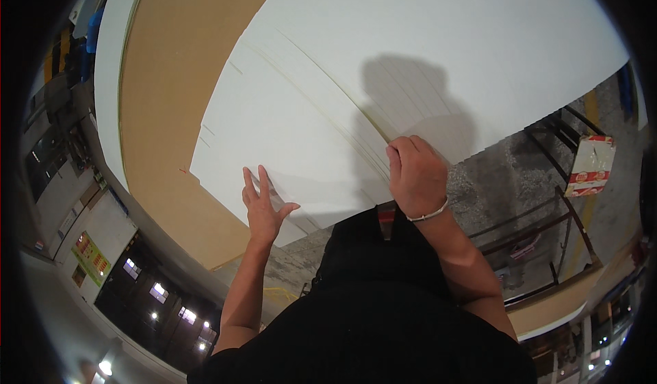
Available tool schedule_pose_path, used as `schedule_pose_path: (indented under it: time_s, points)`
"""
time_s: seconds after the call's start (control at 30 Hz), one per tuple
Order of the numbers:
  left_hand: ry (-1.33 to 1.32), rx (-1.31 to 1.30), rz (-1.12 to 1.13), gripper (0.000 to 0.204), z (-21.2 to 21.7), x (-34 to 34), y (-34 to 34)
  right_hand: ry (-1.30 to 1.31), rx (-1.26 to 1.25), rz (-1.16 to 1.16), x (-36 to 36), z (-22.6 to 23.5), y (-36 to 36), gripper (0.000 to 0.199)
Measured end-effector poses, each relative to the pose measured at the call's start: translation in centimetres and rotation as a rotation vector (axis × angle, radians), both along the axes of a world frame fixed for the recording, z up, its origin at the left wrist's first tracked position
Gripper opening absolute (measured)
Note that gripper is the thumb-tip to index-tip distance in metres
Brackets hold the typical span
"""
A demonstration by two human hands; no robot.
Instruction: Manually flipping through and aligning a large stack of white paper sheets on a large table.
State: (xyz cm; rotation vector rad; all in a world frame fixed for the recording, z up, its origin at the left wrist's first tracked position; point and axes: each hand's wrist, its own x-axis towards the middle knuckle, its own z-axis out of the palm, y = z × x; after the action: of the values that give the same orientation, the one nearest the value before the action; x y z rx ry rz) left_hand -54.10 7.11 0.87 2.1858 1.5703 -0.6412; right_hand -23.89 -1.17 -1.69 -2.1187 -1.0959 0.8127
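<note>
A large white sheet (301, 103) covers the work surface in front of me, with several long thin lines running across it. My left hand (263, 206) lies on its near left part, fingers spread and thumb out, holding nothing. Farther right, my right hand (419, 172) is closed at the near end of a long greenish edge (349, 100) in the white sheet. Thumb and curled fingers appear to pinch the sheet there; the exact grip is hidden under the hand. A pale band circles the right wrist.
Brown board (178, 76) extends beneath and left of the sheet, with a white panel (109, 90) at its far left. At the right, beyond the sheet's jagged edge, stand a dark metal frame (571, 213) and a red-and-white carton piece (592, 165) above the grey floor (496, 178).
</note>
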Motion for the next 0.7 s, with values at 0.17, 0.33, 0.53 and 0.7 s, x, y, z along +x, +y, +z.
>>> schedule_pose_path:
  time_s: [0.17, 0.33, 0.53, 0.7]
  points:
    - [0.003, 0.011, 0.000, 0.118, -0.15, -0.31, -0.04, -0.043, -0.016, 0.046, 0.39, -0.36, 0.51, 0.007]
    - [0.013, 0.003, 0.020, 0.117, -0.04, -0.10, -0.08, -0.078, 0.010, 0.094, 0.45, -0.39, 0.56, 0.010]
    - [-0.001, 0.016, -0.005, 0.118, -0.17, -0.50, -0.17, -0.149, 0.008, 0.134, 0.21, -0.65, 0.54, 0.014]
    - [0.002, 0.006, 0.005, 0.118, -0.21, -0.51, -0.11, -0.139, -0.015, 0.152, 0.34, -0.36, 0.53, 0.012]
